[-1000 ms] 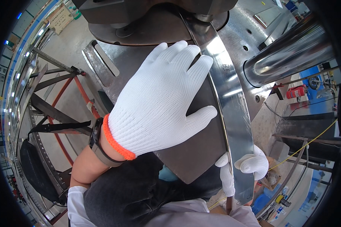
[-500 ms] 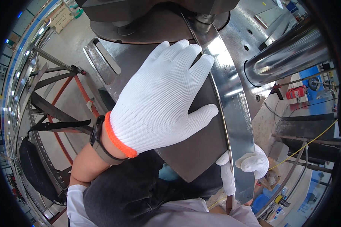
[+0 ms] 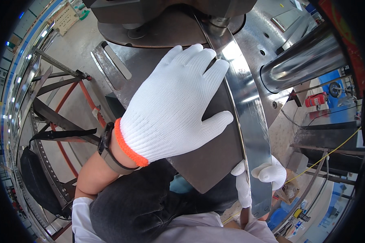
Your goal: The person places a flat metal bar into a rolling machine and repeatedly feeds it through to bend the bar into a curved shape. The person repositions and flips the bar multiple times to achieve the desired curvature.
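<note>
My left hand point(image 3: 172, 101), in a white knit glove with an orange cuff, lies flat on a dark metal plate point(image 3: 202, 174). Its fingers are spread toward the machine, with the index fingertip beside a long, shiny, curved metal strip point(image 3: 253, 117). The far end of that strip passes under the machine's dark head, next to a small steel roller point(image 3: 219, 21). Near the strip's close end, my white-gloved right hand point(image 3: 273, 174) is closed around it, with finger parts showing on both sides. The rest of that hand is hidden behind the strip.
A thick polished steel column point(image 3: 304, 60) rises at the right from the perforated machine bed point(image 3: 278, 50). At the left stands a metal frame point(image 3: 56, 105) with red bars and a black bag point(image 3: 40, 182). A fire extinguisher point(image 3: 316, 99) and a yellow cable point(image 3: 328, 154) are farther right.
The view has shifted slightly, and a red surface now shows at the upper right edge. Both hands keep nearly the same places.
</note>
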